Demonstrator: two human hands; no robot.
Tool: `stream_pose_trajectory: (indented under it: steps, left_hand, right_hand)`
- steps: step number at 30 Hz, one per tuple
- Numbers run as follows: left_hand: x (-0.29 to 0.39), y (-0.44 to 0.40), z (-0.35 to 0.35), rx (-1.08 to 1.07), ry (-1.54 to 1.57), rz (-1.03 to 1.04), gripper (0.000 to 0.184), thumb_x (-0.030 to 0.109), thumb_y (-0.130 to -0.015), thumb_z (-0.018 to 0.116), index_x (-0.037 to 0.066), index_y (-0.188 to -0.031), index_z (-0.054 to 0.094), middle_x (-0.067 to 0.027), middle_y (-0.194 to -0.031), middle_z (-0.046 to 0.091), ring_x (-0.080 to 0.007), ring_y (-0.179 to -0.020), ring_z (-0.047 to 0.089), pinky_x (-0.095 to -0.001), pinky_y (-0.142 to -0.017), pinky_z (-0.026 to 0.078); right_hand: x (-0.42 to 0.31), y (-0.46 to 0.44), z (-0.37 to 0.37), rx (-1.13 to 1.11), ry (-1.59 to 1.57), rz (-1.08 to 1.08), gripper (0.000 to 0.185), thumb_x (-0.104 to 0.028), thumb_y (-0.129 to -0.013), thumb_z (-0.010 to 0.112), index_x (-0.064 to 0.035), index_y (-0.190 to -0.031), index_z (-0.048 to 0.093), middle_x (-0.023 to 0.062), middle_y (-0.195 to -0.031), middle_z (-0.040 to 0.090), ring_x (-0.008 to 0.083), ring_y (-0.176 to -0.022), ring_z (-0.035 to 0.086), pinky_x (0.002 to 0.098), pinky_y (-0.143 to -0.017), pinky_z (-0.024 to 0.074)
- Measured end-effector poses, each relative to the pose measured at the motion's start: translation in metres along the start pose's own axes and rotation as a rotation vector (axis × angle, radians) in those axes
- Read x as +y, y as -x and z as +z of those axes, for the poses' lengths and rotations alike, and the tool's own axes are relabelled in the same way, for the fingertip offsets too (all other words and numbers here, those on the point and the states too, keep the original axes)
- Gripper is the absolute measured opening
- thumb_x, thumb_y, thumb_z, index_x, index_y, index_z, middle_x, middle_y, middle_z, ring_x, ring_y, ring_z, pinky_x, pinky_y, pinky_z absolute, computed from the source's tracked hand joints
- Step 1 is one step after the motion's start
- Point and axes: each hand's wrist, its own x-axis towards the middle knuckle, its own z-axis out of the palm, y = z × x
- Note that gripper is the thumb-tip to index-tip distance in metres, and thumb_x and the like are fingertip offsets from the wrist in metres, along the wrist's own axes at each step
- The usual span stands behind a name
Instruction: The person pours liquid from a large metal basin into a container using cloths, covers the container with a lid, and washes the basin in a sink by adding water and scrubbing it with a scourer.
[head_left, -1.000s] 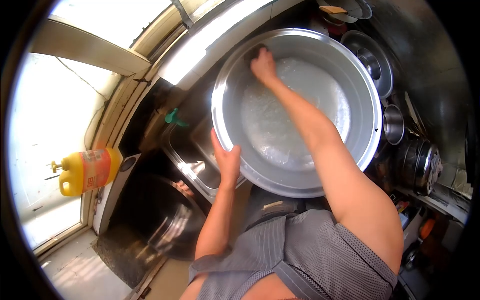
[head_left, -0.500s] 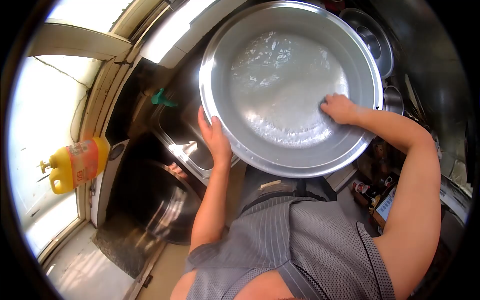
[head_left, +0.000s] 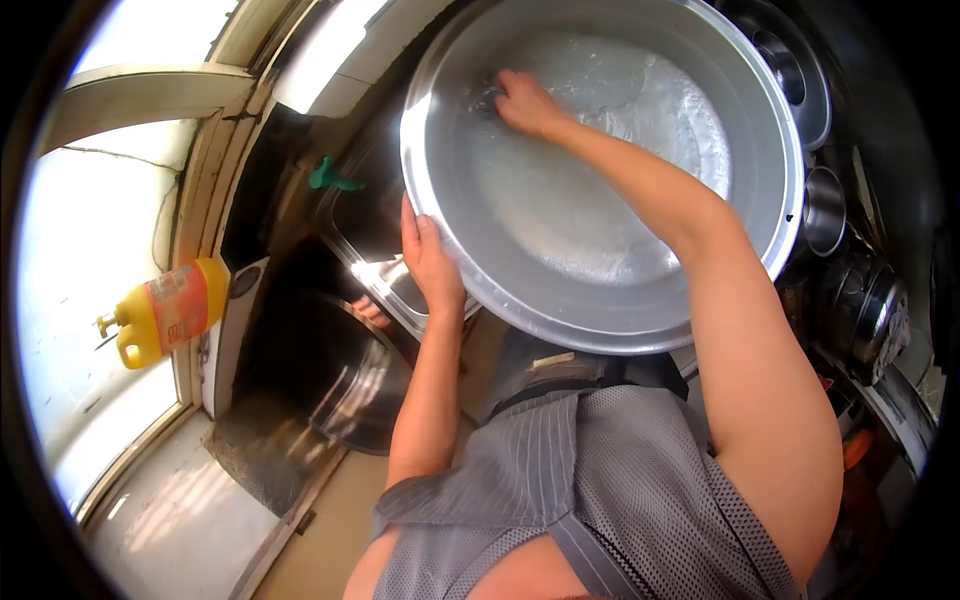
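A large, wide metal basin fills the upper middle of the view, with shallow, slightly foamy water on its floor. My left hand holds its rim at the lower left, thumb and fingers against the edge. Inside the basin, my right hand reaches down to the upper left of the floor. Its fingers are closed over a small dark grey scrubbing pad, mostly hidden beneath them.
Left of the basin is a steel sink with a green tap handle. A yellow pump bottle stands by the bright window. A large dark pot sits lower left. Metal bowls and a lidded pot line the right.
My right hand has swept from the right side of the basin floor to its upper left. My left hand stays on the rim. The view has shifted slightly.
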Motion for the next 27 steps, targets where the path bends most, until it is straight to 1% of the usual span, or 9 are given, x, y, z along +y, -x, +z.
stream_pose_trajectory:
  steps: [6, 8, 11, 14, 17, 20, 23, 25, 27]
  left_hand:
    - [-0.012, -0.004, -0.002, 0.031, 0.093, -0.006, 0.047, 0.017, -0.104, 0.039, -0.005, -0.146, 0.036, -0.0149, -0.138, 0.051, -0.0196, -0.12, 0.053, -0.0313, -0.102, 0.041]
    - [-0.013, -0.004, -0.001, 0.027, 0.162, -0.019, 0.047, 0.017, -0.104, 0.039, -0.005, -0.146, 0.036, -0.0147, -0.137, 0.051, -0.0195, -0.119, 0.054, -0.0314, -0.102, 0.042]
    - [-0.009, -0.001, 0.0, 0.024, 0.115, 0.004, 0.046, 0.013, -0.103, 0.041, -0.003, -0.146, 0.035, -0.0157, -0.135, 0.053, -0.0198, -0.115, 0.057, -0.0323, -0.098, 0.046]
    - [0.0, 0.003, 0.004, 0.009, 0.042, 0.049, 0.046, 0.012, -0.103, 0.041, -0.004, -0.146, 0.035, -0.0159, -0.135, 0.053, -0.0198, -0.116, 0.056, -0.0321, -0.1, 0.045]
    - [0.003, 0.005, 0.004, 0.027, 0.031, 0.04, 0.046, 0.012, -0.103, 0.041, -0.005, -0.145, 0.035, -0.0161, -0.136, 0.053, -0.0202, -0.118, 0.055, -0.032, -0.101, 0.044]
    - [-0.003, 0.005, 0.0, 0.029, 0.027, 0.044, 0.046, 0.012, -0.103, 0.04, -0.004, -0.146, 0.035, -0.0161, -0.136, 0.053, -0.0204, -0.119, 0.055, -0.0321, -0.101, 0.044]
    - [-0.007, -0.001, -0.001, 0.022, 0.083, 0.036, 0.045, 0.012, -0.103, 0.04, -0.003, -0.146, 0.036, -0.0159, -0.135, 0.053, -0.0205, -0.118, 0.056, -0.0326, -0.1, 0.045]
    - [-0.004, -0.005, 0.001, -0.003, 0.136, 0.007, 0.045, 0.011, -0.103, 0.039, -0.003, -0.146, 0.036, -0.0157, -0.135, 0.054, -0.0207, -0.117, 0.056, -0.033, -0.1, 0.045]
    - [-0.002, 0.0, 0.002, 0.02, 0.095, 0.017, 0.044, 0.011, -0.103, 0.038, -0.002, -0.146, 0.036, -0.0154, -0.134, 0.054, -0.0208, -0.116, 0.057, -0.0337, -0.098, 0.047]
  right_hand:
    - [-0.098, 0.07, 0.036, 0.005, -0.422, -0.017, 0.028, -0.02, -0.082, 0.053, -0.0034, -0.105, 0.057, 0.026, -0.106, 0.058, 0.0445, -0.1, 0.056, 0.0485, -0.089, 0.0457]
    - [-0.109, 0.132, 0.023, -0.157, -0.424, -0.186, 0.024, -0.018, -0.083, 0.051, -0.0034, -0.102, 0.055, 0.0248, -0.097, 0.056, 0.0442, -0.095, 0.054, 0.0491, -0.085, 0.0449]
    - [-0.099, 0.206, -0.046, -0.676, -0.373, -0.297, 0.021, -0.015, -0.084, 0.049, -0.003, -0.1, 0.054, 0.0225, -0.094, 0.052, 0.0417, -0.092, 0.053, 0.0476, -0.084, 0.0435]
    - [-0.066, 0.231, -0.127, -1.248, -0.155, -0.215, 0.028, -0.013, -0.086, 0.047, 0.0004, -0.109, 0.053, 0.0239, -0.1, 0.053, 0.0385, -0.095, 0.055, 0.0454, -0.086, 0.0434]
    - [-0.059, 0.236, -0.158, -1.316, 0.028, -0.077, 0.031, -0.013, -0.087, 0.044, 0.0035, -0.112, 0.051, 0.0256, -0.104, 0.054, 0.039, -0.095, 0.055, 0.0456, -0.086, 0.0441]
    - [-0.088, 0.209, -0.084, -1.074, -0.205, -0.188, 0.028, -0.014, -0.09, 0.043, 0.0069, -0.108, 0.049, 0.0299, -0.101, 0.056, 0.0427, -0.092, 0.058, 0.0475, -0.083, 0.0455]
    - [-0.114, 0.137, 0.009, -0.449, -0.391, 0.005, 0.027, -0.019, -0.089, 0.048, 0.0074, -0.096, 0.052, 0.0322, -0.091, 0.062, 0.0488, -0.092, 0.058, 0.0497, -0.08, 0.0462]
    - [-0.132, 0.113, 0.026, -0.115, -0.33, -0.059, 0.027, -0.019, -0.087, 0.05, 0.0077, -0.094, 0.051, 0.0329, -0.091, 0.06, 0.0488, -0.09, 0.057, 0.0497, -0.079, 0.046]
    - [-0.12, 0.146, 0.014, -0.24, -0.343, -0.111, 0.026, -0.018, -0.087, 0.05, 0.0075, -0.093, 0.051, 0.0323, -0.092, 0.058, 0.0482, -0.09, 0.056, 0.0499, -0.08, 0.0456]
